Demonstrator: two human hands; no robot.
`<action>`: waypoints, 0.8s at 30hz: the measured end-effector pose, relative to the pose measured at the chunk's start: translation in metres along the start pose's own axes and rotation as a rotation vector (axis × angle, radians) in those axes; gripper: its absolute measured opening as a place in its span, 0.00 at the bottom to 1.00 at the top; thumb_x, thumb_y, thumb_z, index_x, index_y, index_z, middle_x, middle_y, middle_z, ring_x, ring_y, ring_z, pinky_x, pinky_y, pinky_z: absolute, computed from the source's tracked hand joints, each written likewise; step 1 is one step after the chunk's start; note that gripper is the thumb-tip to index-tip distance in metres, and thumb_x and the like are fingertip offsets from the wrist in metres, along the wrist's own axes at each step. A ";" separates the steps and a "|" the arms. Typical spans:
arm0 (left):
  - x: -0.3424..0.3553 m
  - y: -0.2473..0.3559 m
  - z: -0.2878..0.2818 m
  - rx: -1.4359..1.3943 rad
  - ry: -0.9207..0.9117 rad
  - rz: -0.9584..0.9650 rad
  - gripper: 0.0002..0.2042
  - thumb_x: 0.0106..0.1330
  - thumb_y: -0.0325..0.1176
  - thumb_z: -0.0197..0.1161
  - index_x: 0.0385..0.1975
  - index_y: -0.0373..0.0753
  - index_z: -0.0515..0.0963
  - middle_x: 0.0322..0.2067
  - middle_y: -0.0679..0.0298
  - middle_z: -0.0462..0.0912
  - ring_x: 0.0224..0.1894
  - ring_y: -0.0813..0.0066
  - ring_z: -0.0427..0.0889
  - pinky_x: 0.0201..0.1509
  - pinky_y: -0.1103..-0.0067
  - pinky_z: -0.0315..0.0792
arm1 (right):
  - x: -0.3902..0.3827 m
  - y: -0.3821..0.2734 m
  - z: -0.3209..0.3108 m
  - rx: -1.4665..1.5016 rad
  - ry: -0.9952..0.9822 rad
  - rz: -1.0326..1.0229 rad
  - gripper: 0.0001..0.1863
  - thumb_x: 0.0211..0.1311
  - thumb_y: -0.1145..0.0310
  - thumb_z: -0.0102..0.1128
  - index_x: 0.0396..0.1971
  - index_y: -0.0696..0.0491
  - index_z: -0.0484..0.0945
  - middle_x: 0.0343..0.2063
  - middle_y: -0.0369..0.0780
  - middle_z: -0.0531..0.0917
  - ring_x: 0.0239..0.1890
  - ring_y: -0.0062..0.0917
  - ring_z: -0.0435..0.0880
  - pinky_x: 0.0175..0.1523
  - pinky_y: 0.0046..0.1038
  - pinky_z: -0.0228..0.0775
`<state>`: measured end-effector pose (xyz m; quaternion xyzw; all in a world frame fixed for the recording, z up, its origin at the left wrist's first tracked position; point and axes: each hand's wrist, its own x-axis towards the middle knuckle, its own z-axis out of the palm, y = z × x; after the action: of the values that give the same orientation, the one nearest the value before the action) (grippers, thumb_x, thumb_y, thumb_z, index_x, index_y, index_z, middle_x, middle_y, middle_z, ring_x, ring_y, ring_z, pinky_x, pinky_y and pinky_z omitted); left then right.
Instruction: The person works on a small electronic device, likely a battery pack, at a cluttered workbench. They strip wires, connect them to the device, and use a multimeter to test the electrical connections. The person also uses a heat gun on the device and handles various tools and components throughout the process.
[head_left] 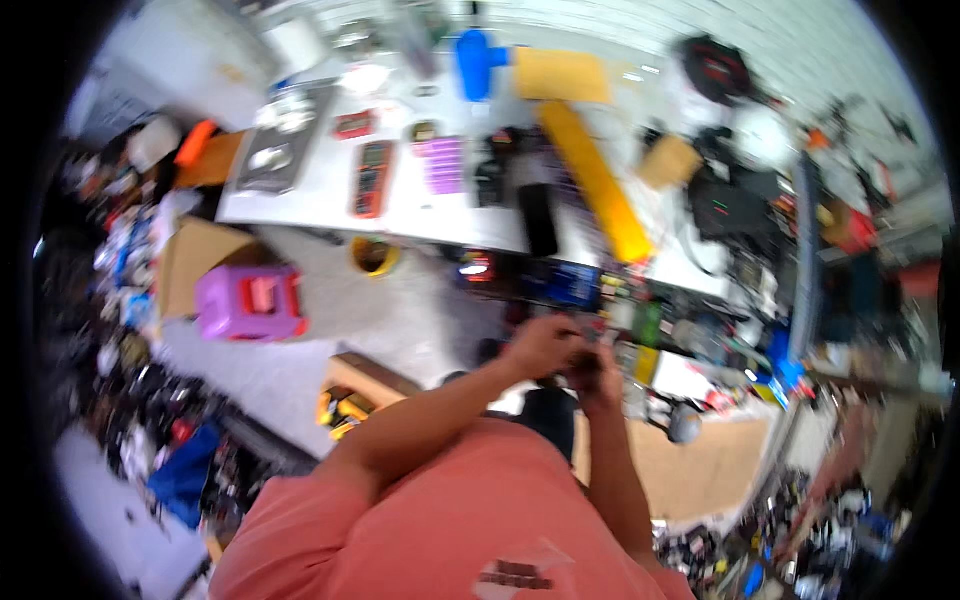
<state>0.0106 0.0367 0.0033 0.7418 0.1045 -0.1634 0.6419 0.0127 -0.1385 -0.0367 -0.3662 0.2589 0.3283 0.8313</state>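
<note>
My left hand (543, 346) and my right hand (597, 376) meet in front of my body, below the front edge of the white table. Both have curled fingers, closed around something small that blur and the fingers hide. Just beyond them, below the table edge, is a blue box (573, 285). On the table above lie a long yellow bar-shaped thing (595, 180) and a black flat object (537, 220). Farther left are a red-and-black multimeter (372, 180) and a purple tray-like piece (442, 165).
A purple case (250, 303) and an open cardboard box (198, 262) stand on the floor at left. Near them are a yellow bucket (374, 257) and a box with yellow tools (345, 410). Cluttered parts line both sides. A blue object (474, 62) stands at the table's back.
</note>
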 end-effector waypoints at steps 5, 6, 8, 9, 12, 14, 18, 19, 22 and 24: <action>0.003 -0.009 0.000 -0.007 0.114 0.044 0.10 0.73 0.36 0.64 0.37 0.34 0.82 0.25 0.63 0.84 0.22 0.77 0.79 0.25 0.75 0.72 | -0.018 0.008 0.007 0.177 0.100 0.056 0.19 0.77 0.49 0.54 0.30 0.47 0.77 0.36 0.40 0.88 0.40 0.33 0.86 0.46 0.37 0.78; 0.002 -0.005 -0.002 -0.111 0.076 -0.054 0.10 0.73 0.36 0.64 0.37 0.34 0.82 0.25 0.63 0.85 0.22 0.77 0.79 0.25 0.76 0.71 | -0.018 0.012 0.006 0.224 0.047 0.065 0.19 0.78 0.50 0.52 0.30 0.47 0.78 0.37 0.40 0.88 0.39 0.33 0.86 0.46 0.38 0.77; 0.003 0.006 -0.003 -0.174 -0.004 -0.201 0.09 0.74 0.35 0.64 0.38 0.34 0.81 0.26 0.64 0.86 0.24 0.80 0.80 0.27 0.78 0.71 | -0.023 0.012 0.000 0.198 0.067 0.048 0.20 0.78 0.47 0.50 0.32 0.46 0.78 0.36 0.39 0.88 0.37 0.32 0.84 0.45 0.37 0.73; 0.003 0.004 -0.002 -0.173 -0.003 -0.182 0.09 0.74 0.35 0.64 0.38 0.34 0.82 0.26 0.63 0.86 0.25 0.80 0.80 0.28 0.79 0.71 | -0.026 0.013 0.002 0.183 0.071 0.050 0.21 0.78 0.45 0.49 0.33 0.46 0.79 0.36 0.38 0.88 0.36 0.31 0.84 0.44 0.37 0.71; 0.004 -0.006 0.001 -0.156 0.000 -0.134 0.09 0.74 0.34 0.64 0.38 0.33 0.82 0.26 0.63 0.86 0.26 0.80 0.81 0.30 0.79 0.73 | -0.031 0.015 -0.002 0.179 0.045 0.038 0.22 0.78 0.45 0.47 0.33 0.46 0.79 0.37 0.38 0.88 0.38 0.31 0.83 0.47 0.38 0.70; 0.005 -0.009 0.003 -0.124 -0.003 -0.113 0.10 0.74 0.34 0.64 0.38 0.32 0.82 0.26 0.63 0.86 0.27 0.80 0.82 0.31 0.79 0.73 | -0.033 0.016 -0.003 0.175 0.034 0.037 0.22 0.78 0.45 0.47 0.33 0.47 0.79 0.39 0.39 0.88 0.38 0.31 0.83 0.47 0.37 0.70; 0.003 -0.015 0.004 -0.100 0.002 -0.115 0.10 0.73 0.34 0.64 0.38 0.32 0.82 0.26 0.62 0.86 0.28 0.79 0.82 0.32 0.79 0.73 | -0.041 0.012 0.006 0.117 0.023 0.027 0.23 0.79 0.45 0.46 0.36 0.48 0.80 0.40 0.39 0.87 0.38 0.30 0.83 0.47 0.37 0.71; 0.003 -0.015 0.004 -0.098 0.004 -0.117 0.10 0.72 0.34 0.64 0.38 0.32 0.82 0.26 0.62 0.86 0.28 0.79 0.82 0.32 0.78 0.73 | -0.043 0.010 0.011 0.103 0.020 0.026 0.23 0.79 0.45 0.45 0.37 0.49 0.80 0.40 0.39 0.87 0.38 0.30 0.83 0.47 0.37 0.71; 0.002 -0.018 0.004 0.025 0.042 -0.059 0.11 0.70 0.35 0.65 0.39 0.31 0.83 0.26 0.61 0.86 0.29 0.77 0.83 0.33 0.76 0.74 | -0.045 0.010 0.019 0.078 0.000 0.031 0.22 0.79 0.47 0.45 0.39 0.49 0.81 0.40 0.37 0.86 0.38 0.28 0.82 0.47 0.36 0.71; 0.001 -0.013 0.004 0.093 0.059 -0.043 0.13 0.69 0.37 0.66 0.40 0.31 0.83 0.27 0.60 0.86 0.30 0.74 0.84 0.35 0.74 0.75 | -0.043 0.013 0.011 0.089 -0.024 0.039 0.20 0.80 0.50 0.47 0.42 0.49 0.82 0.40 0.35 0.85 0.40 0.25 0.81 0.48 0.34 0.72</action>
<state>0.0060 0.0351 -0.0094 0.7731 0.1316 -0.1596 0.5996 -0.0224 -0.1381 -0.0069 -0.3198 0.2704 0.3369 0.8433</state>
